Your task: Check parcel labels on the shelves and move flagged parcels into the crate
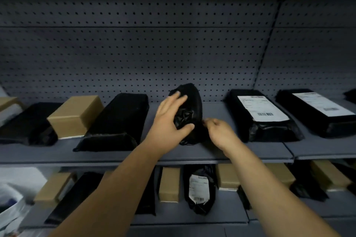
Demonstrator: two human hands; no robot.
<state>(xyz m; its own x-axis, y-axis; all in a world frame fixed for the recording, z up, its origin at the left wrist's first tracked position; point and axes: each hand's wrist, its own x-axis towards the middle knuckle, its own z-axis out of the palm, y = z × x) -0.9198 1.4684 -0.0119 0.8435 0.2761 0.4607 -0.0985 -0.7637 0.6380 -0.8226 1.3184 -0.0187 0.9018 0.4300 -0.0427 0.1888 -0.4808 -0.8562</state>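
Forearms out, my left hand (pixel 168 122) grips the black parcel (pixel 192 100); right hand (pixel 221 132) blurred, grip unclear. I should roll it slowly, label up.

1. A single view, worn on the person's head, faces forward and slightly down into a shelving bay. The pegboard back wall (pixel 134 54) fills the upper half.
2. It sits close: both forearms enter from the bottom edge, and the left hand (pixel 169 121) and right hand (pixel 219 131) meet at a black parcel (pixel 189 102) near the centre.
3. The upper shelf (pixel 63 152) is seen from above, its front edge crossing just below the middle — the lower shelf (pixel 169 215) shows beneath.
4. The wide-angle lens bows straight lines and darkens the corners.
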